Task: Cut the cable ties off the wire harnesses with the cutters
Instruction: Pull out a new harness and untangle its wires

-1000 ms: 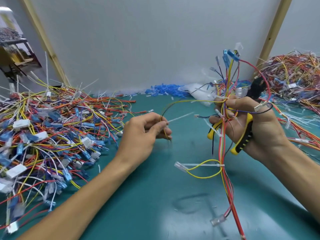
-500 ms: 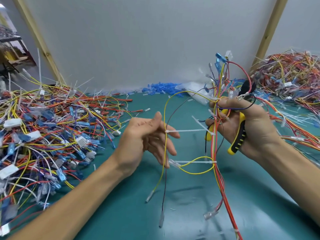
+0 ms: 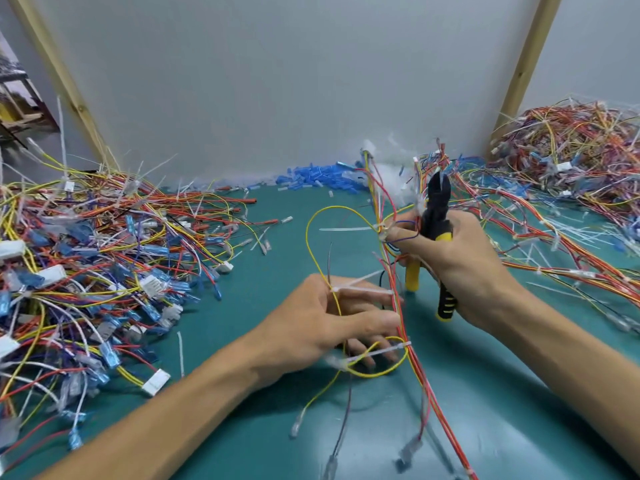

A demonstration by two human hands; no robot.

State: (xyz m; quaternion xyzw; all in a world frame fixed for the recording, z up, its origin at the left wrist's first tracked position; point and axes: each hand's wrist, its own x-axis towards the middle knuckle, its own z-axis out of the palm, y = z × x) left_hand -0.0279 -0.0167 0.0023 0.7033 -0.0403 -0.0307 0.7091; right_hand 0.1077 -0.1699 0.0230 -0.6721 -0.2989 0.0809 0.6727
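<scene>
Green mat [image 3: 277,427], wire piles [image 3: 86,271] on both sides. Right hand [image 3: 460,268] grips cutters [image 3: 438,216], nose up, plus wire harness [image 3: 420,382] hanging mid-mat. Left hand [image 3: 311,327], fingers straight, reaches among its wires by white cable tie [image 3: 377,351].

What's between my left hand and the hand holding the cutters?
Head view: the hanging wire harness, with a white cable tie sticking out toward the left hand. The right hand grips the cutters.

Left hand [image 3: 329,327] low, fingers seemingly straight and spread; right hand [image 3: 464,271] fisted round cutters [image 3: 439,195].
</scene>
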